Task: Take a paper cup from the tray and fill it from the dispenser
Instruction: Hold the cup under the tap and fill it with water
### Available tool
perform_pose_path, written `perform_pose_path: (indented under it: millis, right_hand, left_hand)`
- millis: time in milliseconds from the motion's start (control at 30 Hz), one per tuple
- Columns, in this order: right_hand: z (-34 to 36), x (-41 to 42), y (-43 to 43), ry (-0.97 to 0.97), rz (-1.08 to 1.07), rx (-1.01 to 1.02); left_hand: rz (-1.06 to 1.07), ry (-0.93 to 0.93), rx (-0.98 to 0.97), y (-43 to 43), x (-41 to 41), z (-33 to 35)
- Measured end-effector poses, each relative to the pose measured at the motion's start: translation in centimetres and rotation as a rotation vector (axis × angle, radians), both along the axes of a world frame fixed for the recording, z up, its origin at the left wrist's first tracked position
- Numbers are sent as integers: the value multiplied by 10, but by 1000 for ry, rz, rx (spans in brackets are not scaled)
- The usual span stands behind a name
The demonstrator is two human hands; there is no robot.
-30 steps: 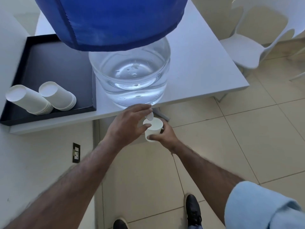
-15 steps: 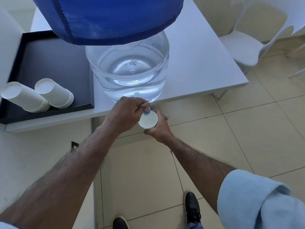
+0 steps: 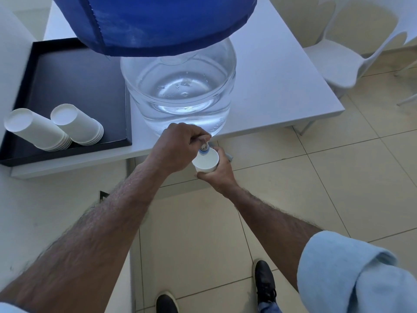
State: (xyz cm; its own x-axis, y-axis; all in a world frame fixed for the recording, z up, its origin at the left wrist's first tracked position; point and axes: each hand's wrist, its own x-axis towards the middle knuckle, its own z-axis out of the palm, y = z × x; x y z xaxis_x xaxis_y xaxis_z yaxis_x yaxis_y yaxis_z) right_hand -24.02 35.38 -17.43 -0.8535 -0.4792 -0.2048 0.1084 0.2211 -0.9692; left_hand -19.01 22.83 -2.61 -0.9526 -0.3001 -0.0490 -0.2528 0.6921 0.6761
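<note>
A clear water dispenser (image 3: 180,96) with a blue cover (image 3: 158,21) stands on the white table (image 3: 282,86). Its small tap (image 3: 204,150) juts over the table's front edge. My left hand (image 3: 178,150) is closed around the tap's lever. My right hand (image 3: 217,175) grips a white paper cup (image 3: 206,162) upright, directly under the spout. I cannot tell whether water is flowing. A black tray (image 3: 67,86) on the table's left holds two stacks of white paper cups (image 3: 76,125) lying on their sides.
A white plastic chair (image 3: 352,57) stands right of the table on the tiled floor. A white wall with a dark socket (image 3: 103,195) is at the left. My black shoes (image 3: 264,283) are below on the tiles.
My left hand has closed on the tap lever. My right hand has raised the cup up under the spout, closer to the table edge.
</note>
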Motion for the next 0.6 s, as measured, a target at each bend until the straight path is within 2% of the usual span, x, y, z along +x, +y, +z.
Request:
perform_pose_path:
  millis: [200, 600]
  right_hand:
    - [-1, 1, -3, -62, -27, -51]
    - [2, 1, 0, -41, -41, -71]
  left_hand:
    - [29, -37, 27, 1, -3, 2]
    - [51, -91, 72, 3, -4, 3]
